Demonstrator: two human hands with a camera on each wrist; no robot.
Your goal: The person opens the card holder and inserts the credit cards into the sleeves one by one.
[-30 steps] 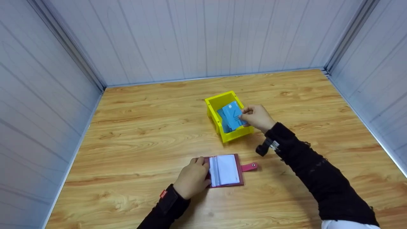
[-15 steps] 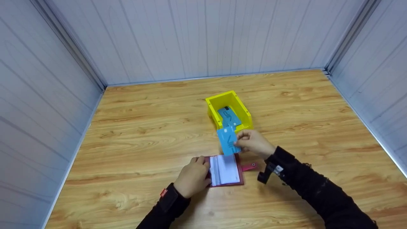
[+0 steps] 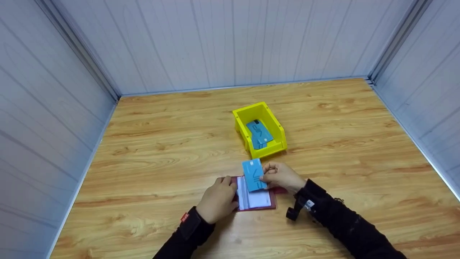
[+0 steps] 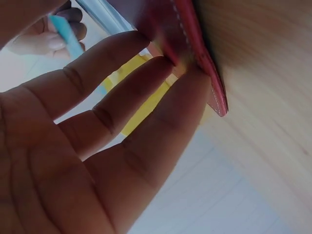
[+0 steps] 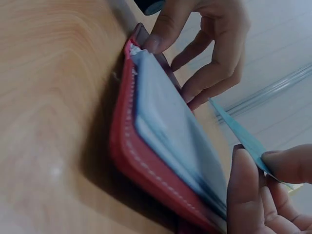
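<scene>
An open red card holder point(image 3: 272, 201) with clear plastic sleeves point(image 3: 260, 199) lies on the table in front of me. My left hand point(image 3: 218, 201) rests on its left cover; in the left wrist view the fingers point(image 4: 141, 87) reach out nearly straight onto the red cover point(image 4: 214, 83). The thumb touches the edge of the sleeves in the right wrist view. My right hand point(image 3: 284, 177) pinches a blue card point(image 3: 253, 172) between thumb and fingers by its right edge. That card hangs over the upper part of the sleeves, tilted, its edge showing in the right wrist view.
A yellow bin point(image 3: 276, 147) stands just beyond the card holder, with more blue cards point(image 3: 259, 131) inside. The wood-look table point(image 3: 161, 144) is bordered by pale panel walls point(image 3: 215, 43) at the back and both sides.
My right hand has brought the blue card out of the yellow bin, toward me and over the card holder. The left hand has stayed on the left cover.
</scene>
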